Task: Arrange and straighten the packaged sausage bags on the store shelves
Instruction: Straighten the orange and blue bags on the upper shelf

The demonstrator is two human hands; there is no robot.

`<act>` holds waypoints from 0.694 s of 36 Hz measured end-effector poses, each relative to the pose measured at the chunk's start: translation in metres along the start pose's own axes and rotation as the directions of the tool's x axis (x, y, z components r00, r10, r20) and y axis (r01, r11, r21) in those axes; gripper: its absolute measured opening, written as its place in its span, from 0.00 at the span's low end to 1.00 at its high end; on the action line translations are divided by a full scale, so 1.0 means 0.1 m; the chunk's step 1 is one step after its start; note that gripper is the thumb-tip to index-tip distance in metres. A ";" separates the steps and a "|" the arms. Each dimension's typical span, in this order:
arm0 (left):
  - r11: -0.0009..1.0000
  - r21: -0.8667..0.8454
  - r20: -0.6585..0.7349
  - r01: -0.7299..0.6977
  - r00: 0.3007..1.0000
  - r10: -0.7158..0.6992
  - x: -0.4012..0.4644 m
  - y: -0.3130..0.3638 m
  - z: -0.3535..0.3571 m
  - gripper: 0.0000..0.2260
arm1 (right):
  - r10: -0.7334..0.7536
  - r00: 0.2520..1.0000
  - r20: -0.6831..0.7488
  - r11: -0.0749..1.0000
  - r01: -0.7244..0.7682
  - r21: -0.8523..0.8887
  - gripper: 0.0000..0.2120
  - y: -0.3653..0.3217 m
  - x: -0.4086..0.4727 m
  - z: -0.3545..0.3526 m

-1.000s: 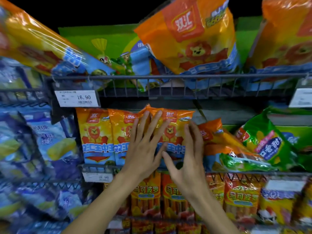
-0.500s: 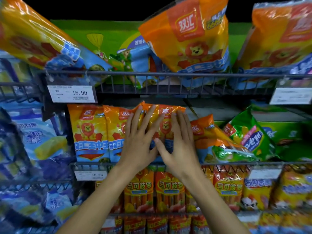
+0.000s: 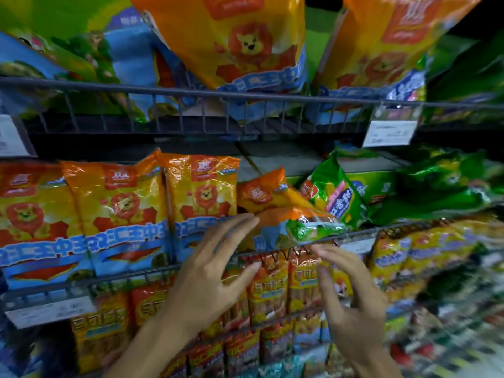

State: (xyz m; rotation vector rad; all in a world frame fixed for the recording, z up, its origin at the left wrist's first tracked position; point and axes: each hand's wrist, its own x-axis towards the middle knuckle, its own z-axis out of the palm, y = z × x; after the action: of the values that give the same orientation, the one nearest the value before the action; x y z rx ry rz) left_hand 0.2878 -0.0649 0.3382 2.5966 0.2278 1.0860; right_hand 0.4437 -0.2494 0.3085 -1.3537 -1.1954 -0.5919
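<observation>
Three orange lion-print sausage bags stand upright in a row on the middle wire shelf (image 3: 354, 235); the rightmost upright bag (image 3: 203, 197) is just left of a toppled orange bag (image 3: 275, 203) that lies tilted over the shelf rail. My left hand (image 3: 215, 271) hovers in front of the shelf with fingers spread, its fingertips near the toppled bag's left side. My right hand (image 3: 346, 293) is below the rail, fingers relaxed, fingertips just under the toppled bag's lower edge. Neither hand holds anything.
A green snack bag (image 3: 336, 197) leans against the toppled bag's right side. Big orange lion bags (image 3: 240, 42) stand on the upper wire shelf. Orange-red sausage packs (image 3: 268, 290) hang below. White price tags (image 3: 388, 133) clip to the rails.
Both hands came off the upright orange bag and shifted right and down toward the toppled bag. The camera moved closer and turned right.
</observation>
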 end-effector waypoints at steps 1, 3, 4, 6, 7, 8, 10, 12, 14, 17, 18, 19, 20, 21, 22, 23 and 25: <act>1.000 -0.010 0.008 0.011 1.000 -0.011 0.04 0.04 0.05 0.30 | 0.039 0.999 -0.024 0.999 -0.039 0.011 0.13 0.05 0.03 -0.08; 0.999 -0.028 0.012 0.020 1.000 -0.020 0.11 0.11 0.15 0.33 | 0.098 0.993 -0.069 0.994 -0.095 0.051 0.15 0.14 0.15 -0.22; 0.999 -0.033 0.006 0.017 1.000 -0.017 0.14 0.14 0.19 0.34 | 0.115 0.990 -0.086 0.992 -0.110 0.064 0.16 0.18 0.23 -0.28; 1.000 -0.027 -0.017 0.006 1.000 -0.007 0.21 0.18 0.25 0.35 | 0.151 0.985 -0.081 0.986 -0.145 0.079 0.16 0.27 0.44 -0.37; 1.000 -0.020 -0.033 0.009 0.999 -0.010 0.25 0.20 0.26 0.35 | 0.180 0.982 -0.051 0.979 -0.174 0.104 0.15 0.31 0.57 -0.40; 1.000 -0.009 -0.047 0.019 0.999 -0.020 0.28 0.22 0.26 0.35 | 0.211 0.978 -0.004 0.968 -0.208 0.140 0.13 0.36 0.70 -0.43; 0.999 0.029 -0.056 0.044 0.997 -0.043 0.34 0.26 0.28 0.35 | 0.263 0.953 0.153 0.936 -0.291 0.200 0.11 0.45 0.97 -0.46; 0.996 0.069 -0.055 0.063 0.997 -0.059 0.39 0.30 0.30 0.34 | 0.269 0.903 0.336 0.916 -0.347 0.201 0.11 0.53 1.21 -0.44; 0.994 0.086 -0.070 0.071 0.995 -0.065 0.42 0.31 0.31 0.32 | 0.250 0.843 0.476 0.912 -0.370 0.176 0.12 0.61 1.37 -0.39; 0.995 0.063 -0.096 0.078 0.993 -0.072 0.41 0.29 0.33 0.29 | 0.214 0.785 0.581 0.925 -0.355 0.139 0.17 0.73 1.50 -0.31; 0.994 0.062 -0.102 0.089 0.991 -0.082 0.40 0.28 0.33 0.28 | 0.199 0.775 0.600 0.928 -0.345 0.138 0.19 0.77 1.53 -0.29; 0.993 0.068 -0.113 0.097 0.990 -0.089 0.39 0.28 0.34 0.28 | 0.181 0.766 0.617 0.932 -0.335 0.142 0.21 0.80 1.54 -0.27; 0.992 0.077 -0.129 0.100 0.988 -0.090 0.38 0.29 0.34 0.28 | 0.157 0.758 0.633 0.941 -0.309 0.137 0.24 0.83 1.54 -0.26; 0.991 0.084 -0.143 0.103 0.986 -0.091 0.37 0.30 0.34 0.28 | 0.127 0.753 0.645 0.957 -0.263 0.119 0.26 0.86 1.54 -0.24; 0.990 0.085 -0.151 0.109 0.984 -0.095 0.37 0.30 0.34 0.28 | 0.094 0.747 0.658 0.975 -0.203 0.092 0.27 0.88 1.53 -0.21; 0.990 0.079 -0.155 0.116 0.983 -0.103 0.36 0.31 0.34 0.28 | 0.063 0.740 0.669 0.987 -0.145 0.067 0.28 0.89 1.52 -0.19; 0.989 0.068 -0.167 0.135 0.978 -0.122 0.35 0.32 0.35 0.27 | 0.011 0.728 0.685 0.998 -0.051 0.038 0.29 0.91 1.51 -0.17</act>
State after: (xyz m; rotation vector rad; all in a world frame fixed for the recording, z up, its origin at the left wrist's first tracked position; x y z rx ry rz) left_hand 0.3381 -0.0939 0.3496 2.5218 0.4786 1.2653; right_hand 0.5825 -0.2017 0.4083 -1.6010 -1.7607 0.0038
